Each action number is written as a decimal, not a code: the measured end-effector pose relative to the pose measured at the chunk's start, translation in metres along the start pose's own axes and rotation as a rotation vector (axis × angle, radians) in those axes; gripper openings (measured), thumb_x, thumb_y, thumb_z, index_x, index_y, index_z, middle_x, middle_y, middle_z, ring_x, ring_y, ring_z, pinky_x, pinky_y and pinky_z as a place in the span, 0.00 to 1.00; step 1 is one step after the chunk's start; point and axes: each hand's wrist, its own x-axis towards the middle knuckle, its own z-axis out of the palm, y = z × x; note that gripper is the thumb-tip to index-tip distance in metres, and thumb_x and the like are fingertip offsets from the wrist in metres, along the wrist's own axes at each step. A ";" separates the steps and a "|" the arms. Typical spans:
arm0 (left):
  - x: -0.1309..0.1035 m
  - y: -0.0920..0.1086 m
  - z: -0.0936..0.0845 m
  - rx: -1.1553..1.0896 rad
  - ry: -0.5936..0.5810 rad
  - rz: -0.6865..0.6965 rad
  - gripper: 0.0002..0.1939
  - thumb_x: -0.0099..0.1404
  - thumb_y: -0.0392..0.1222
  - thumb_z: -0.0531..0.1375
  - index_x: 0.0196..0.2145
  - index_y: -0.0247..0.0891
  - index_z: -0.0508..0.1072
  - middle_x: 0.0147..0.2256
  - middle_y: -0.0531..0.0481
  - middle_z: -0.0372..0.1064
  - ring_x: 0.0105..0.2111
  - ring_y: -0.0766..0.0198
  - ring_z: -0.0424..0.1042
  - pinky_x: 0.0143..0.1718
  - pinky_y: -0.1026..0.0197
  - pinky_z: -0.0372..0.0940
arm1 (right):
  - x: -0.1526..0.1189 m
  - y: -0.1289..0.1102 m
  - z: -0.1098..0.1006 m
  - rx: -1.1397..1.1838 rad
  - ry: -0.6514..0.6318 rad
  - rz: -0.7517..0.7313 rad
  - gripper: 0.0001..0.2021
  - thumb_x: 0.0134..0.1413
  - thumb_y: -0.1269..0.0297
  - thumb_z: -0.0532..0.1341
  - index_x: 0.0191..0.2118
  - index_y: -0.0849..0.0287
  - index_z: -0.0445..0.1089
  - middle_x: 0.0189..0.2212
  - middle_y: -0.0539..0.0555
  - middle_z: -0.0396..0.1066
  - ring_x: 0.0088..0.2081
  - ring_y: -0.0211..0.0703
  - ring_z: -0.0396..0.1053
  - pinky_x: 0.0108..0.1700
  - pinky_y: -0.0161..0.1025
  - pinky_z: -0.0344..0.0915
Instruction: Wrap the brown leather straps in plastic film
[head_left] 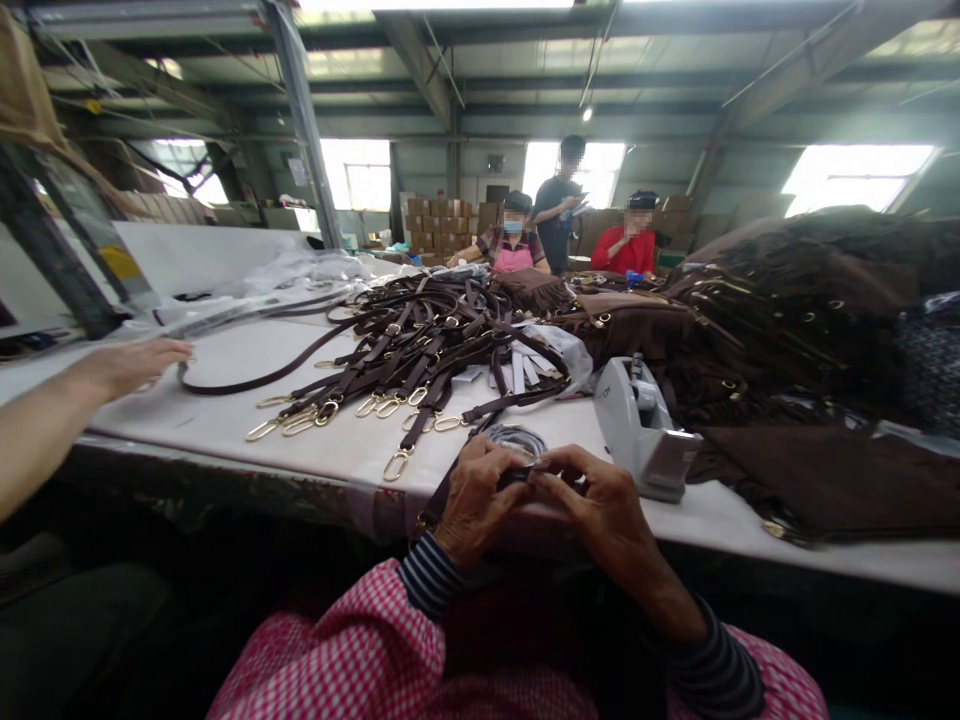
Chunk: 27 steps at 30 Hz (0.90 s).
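At the table's front edge my left hand is closed around a dark brown leather strap. My right hand pinches the strap's end with thumb and fingertips, touching the left fingers; any small part between them is hidden. Part of a dark strap hangs beside my left wrist. Just behind my hands lies a grey coiled roll, its kind unclear. Several brown straps with gold oval clasps are heaped beyond, to the left.
A grey tape dispenser stands right of my hands. Brown bags pile up on the right. A co-worker's hand touches a strap end at left. White tags lie among the straps. Other people are across the table.
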 end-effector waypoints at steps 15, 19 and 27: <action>0.002 0.000 -0.002 0.045 -0.019 -0.012 0.10 0.63 0.33 0.69 0.41 0.41 0.76 0.40 0.49 0.72 0.45 0.53 0.70 0.50 0.51 0.64 | 0.008 0.005 -0.005 0.071 -0.154 -0.163 0.10 0.62 0.70 0.60 0.35 0.55 0.80 0.34 0.53 0.76 0.36 0.45 0.75 0.41 0.41 0.68; 0.003 -0.001 -0.004 0.030 -0.038 0.005 0.11 0.61 0.35 0.70 0.42 0.41 0.78 0.41 0.48 0.73 0.46 0.52 0.71 0.51 0.50 0.64 | 0.015 0.011 -0.003 0.061 -0.122 -0.210 0.09 0.62 0.68 0.63 0.34 0.56 0.81 0.30 0.52 0.76 0.32 0.44 0.73 0.36 0.39 0.66; 0.004 0.000 -0.006 0.052 -0.042 0.015 0.12 0.61 0.35 0.71 0.42 0.40 0.78 0.40 0.47 0.73 0.45 0.52 0.71 0.49 0.52 0.65 | 0.017 0.013 0.003 0.113 -0.030 -0.183 0.06 0.57 0.66 0.69 0.29 0.58 0.78 0.26 0.49 0.73 0.30 0.42 0.71 0.33 0.37 0.63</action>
